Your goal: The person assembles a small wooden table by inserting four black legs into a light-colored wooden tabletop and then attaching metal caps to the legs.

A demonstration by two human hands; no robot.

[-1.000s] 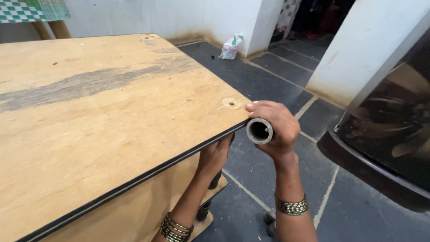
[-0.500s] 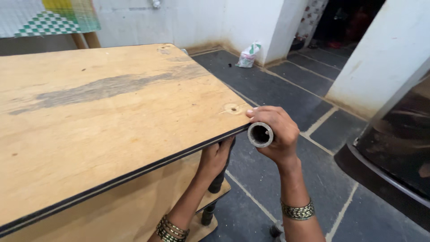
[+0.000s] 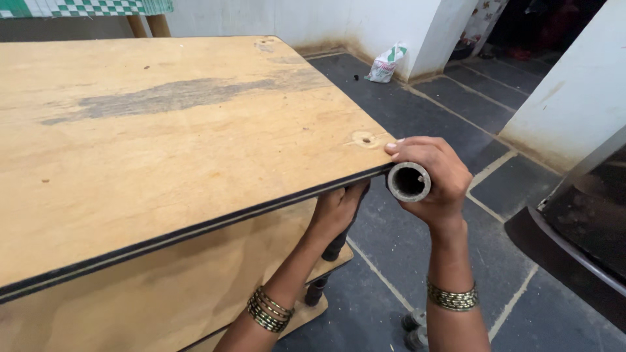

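Observation:
My right hand [image 3: 435,179] is wrapped around a grey metal pipe [image 3: 409,181] whose hollow end faces the camera, right at the near corner of a plywood tabletop [image 3: 182,124]. The thumb rests on the corner's top edge. My left hand [image 3: 336,210] reaches under the tabletop and grips something dark beneath the corner; what it holds is mostly hidden by the board's edge. Both wrists carry bangles.
A lower plywood shelf [image 3: 306,313] sits under the tabletop. Dark slate floor tiles [image 3: 424,117] spread to the right, with a white plastic bag [image 3: 386,62] by the wall. A dark curved object [image 3: 580,228] stands at the right edge. Small castor wheels [image 3: 415,329] lie near my feet.
The view has shifted closer and slightly left. Both hands keep their grips at the table corner; the pipe stays in the same spot against the edge.

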